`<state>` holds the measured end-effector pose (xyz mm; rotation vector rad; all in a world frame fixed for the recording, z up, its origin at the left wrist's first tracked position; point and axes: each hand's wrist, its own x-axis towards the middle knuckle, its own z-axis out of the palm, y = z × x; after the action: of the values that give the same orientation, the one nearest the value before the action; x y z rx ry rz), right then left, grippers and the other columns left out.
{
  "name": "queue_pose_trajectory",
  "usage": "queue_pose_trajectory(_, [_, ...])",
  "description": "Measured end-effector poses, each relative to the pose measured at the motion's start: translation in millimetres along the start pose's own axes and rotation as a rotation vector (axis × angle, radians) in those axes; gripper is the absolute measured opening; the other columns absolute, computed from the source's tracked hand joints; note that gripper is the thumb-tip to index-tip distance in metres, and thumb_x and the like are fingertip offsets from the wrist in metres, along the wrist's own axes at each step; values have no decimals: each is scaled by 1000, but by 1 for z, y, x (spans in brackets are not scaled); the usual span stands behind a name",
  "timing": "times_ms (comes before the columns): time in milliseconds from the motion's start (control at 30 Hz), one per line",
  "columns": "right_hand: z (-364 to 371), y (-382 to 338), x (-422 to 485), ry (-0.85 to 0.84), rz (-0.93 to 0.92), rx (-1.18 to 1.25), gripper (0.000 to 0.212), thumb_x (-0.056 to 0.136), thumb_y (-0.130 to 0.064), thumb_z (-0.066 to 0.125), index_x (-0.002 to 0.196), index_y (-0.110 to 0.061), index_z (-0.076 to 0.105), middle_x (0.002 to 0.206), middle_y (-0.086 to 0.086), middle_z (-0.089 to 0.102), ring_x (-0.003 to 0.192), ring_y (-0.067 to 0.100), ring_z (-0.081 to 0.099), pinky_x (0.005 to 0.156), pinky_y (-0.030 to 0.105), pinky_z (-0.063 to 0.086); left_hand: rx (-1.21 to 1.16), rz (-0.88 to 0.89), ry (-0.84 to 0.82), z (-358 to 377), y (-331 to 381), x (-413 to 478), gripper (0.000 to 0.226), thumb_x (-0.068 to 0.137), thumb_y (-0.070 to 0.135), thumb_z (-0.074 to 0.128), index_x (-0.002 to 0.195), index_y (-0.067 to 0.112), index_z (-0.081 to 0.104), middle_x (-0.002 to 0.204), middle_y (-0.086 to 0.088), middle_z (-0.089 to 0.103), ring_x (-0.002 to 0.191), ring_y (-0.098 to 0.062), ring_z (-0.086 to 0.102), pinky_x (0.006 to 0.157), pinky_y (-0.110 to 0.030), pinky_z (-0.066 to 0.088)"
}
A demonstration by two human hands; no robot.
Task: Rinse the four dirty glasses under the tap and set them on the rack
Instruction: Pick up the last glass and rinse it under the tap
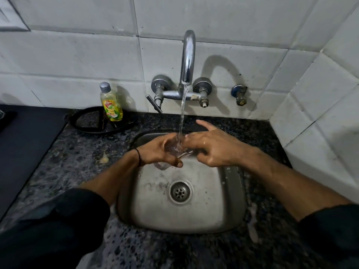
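Note:
A clear glass [171, 150] is held tilted over the steel sink [219, 202], right under the running water from the chrome tap [188, 57]. My left hand [155, 152] grips the glass around its body, with the base poking out below the thumb. My right hand [209, 148] is at the glass's mouth, some fingers curled into or around the rim while the index finger sticks out straight. No other glasses and no rack are in view.
A yellow dish-soap bottle [111, 102] stands on a black round stand [101, 121] at the back left of the speckled granite counter [64, 164]. A dark mat [25, 144] lies at far left. White tiled walls close in behind and on the right.

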<state>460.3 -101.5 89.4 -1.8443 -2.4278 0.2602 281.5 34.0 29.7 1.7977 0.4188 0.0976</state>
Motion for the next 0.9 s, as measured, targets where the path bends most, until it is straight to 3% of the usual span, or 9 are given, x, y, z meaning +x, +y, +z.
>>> queue_pose_trajectory(100, [-3,-3,1,-99,-118,-139,56,76,-17,56,132,-23,62,130,-5,67,127,10,57,127,51,5,83,-16,-84,-13,4,4,75,66,-2,88,131,15,55,125,-1,65,116,-12,62,97,-28,51])
queue_pose_trajectory(233, [16,-10,22,-325,-42,-141,58,75,-16,56,128,-40,56,129,-10,65,131,17,49,124,51,11,196,15,-205,-8,19,15,82,63,-6,87,133,19,54,118,7,66,109,-5,63,86,-16,50])
queue_pose_trajectory(333, [26,-14,31,-347,8,-124,57,87,-13,57,134,-45,51,146,-12,50,142,20,32,122,48,14,303,6,-189,-9,21,20,80,62,-5,87,127,27,53,106,14,65,92,5,64,76,-10,48])
queue_pose_trajectory(467, [35,-18,39,-262,-13,-142,34,92,-16,63,122,-33,63,141,-10,55,144,16,33,121,47,7,317,32,-169,-17,9,19,87,59,-2,89,123,43,51,115,16,66,105,5,62,93,-17,49])
queue_pose_trajectory(533, [37,-11,46,-196,-3,-170,26,88,-15,63,110,-30,67,122,-8,67,135,15,46,123,46,8,160,65,-64,-18,1,15,82,59,-6,89,126,30,57,118,9,68,110,-1,64,94,-17,49])
queue_pose_trajectory(600, [37,-3,53,-147,38,-189,25,85,-14,60,106,-26,66,107,-7,71,124,15,57,124,46,6,-120,65,85,-19,-12,5,79,61,-2,86,131,21,58,130,3,65,121,-15,61,102,-32,51])
queue_pose_trajectory(733, [41,3,55,-82,45,-304,47,87,-13,56,133,-17,56,121,-4,69,125,15,59,125,46,1,-959,-169,249,-12,-40,-10,78,60,30,88,131,18,56,138,-12,56,116,-35,61,98,-56,51])
queue_pose_trajectory(800, [35,-7,52,-91,6,-380,47,87,-6,53,134,-15,55,132,0,64,132,17,53,126,47,-1,-1110,-318,249,0,-37,-7,65,77,53,73,124,10,60,127,-20,62,105,-39,68,90,-52,57])
queue_pose_trajectory(900, [31,-24,47,-183,-82,-524,44,94,-3,44,136,-12,56,141,9,58,141,24,45,126,49,-4,-1120,-515,283,17,-24,19,58,96,59,45,100,7,70,93,-16,74,84,-26,70,79,-39,56])
